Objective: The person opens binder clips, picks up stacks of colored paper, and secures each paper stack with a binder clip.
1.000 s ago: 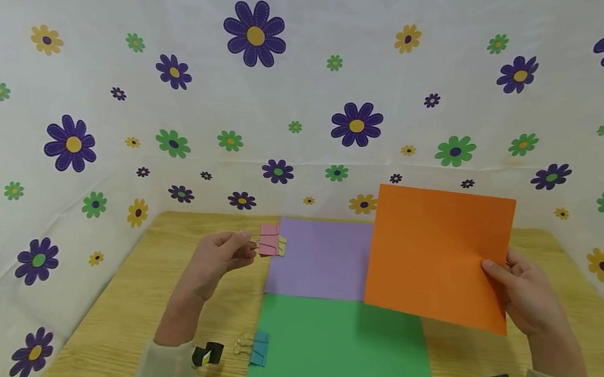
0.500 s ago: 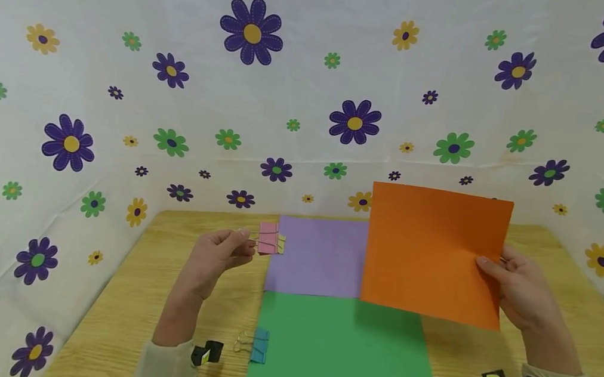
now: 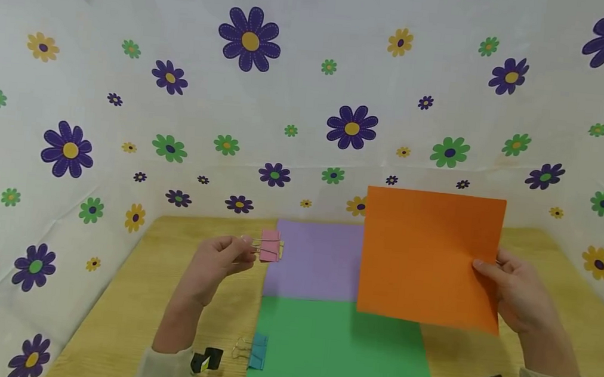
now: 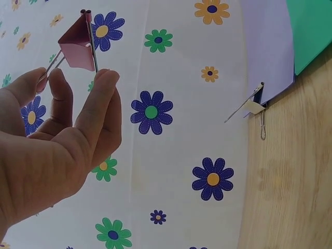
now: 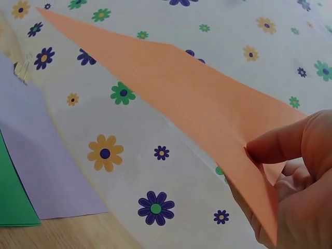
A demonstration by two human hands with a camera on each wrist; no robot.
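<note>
My left hand (image 3: 220, 265) pinches a pink binder clip (image 3: 270, 245) by its wire handles, raised above the table's left side. In the left wrist view the pink clip (image 4: 78, 46) is between thumb and fingers, with both handles pressed toward its body. My right hand (image 3: 522, 291) holds an orange sheet of paper (image 3: 426, 253) by its right edge, thumb in front. The sheet stands nearly upright in the air and bends slightly at the grip. Behind it a purple sheet (image 3: 312, 261) lies on the table, partly covered from view.
A green sheet (image 3: 341, 353) lies in front of the purple one. A blue binder clip (image 3: 258, 352) sits on its left edge. A yellow binder clip (image 4: 254, 106) is at the purple sheet's corner. Flowered cloth (image 3: 304, 45) surrounds the wooden table (image 3: 131, 293).
The orange sheet and right hand have shifted slightly left. The left hand keeps its grip, and the pink clip has turned a little.
</note>
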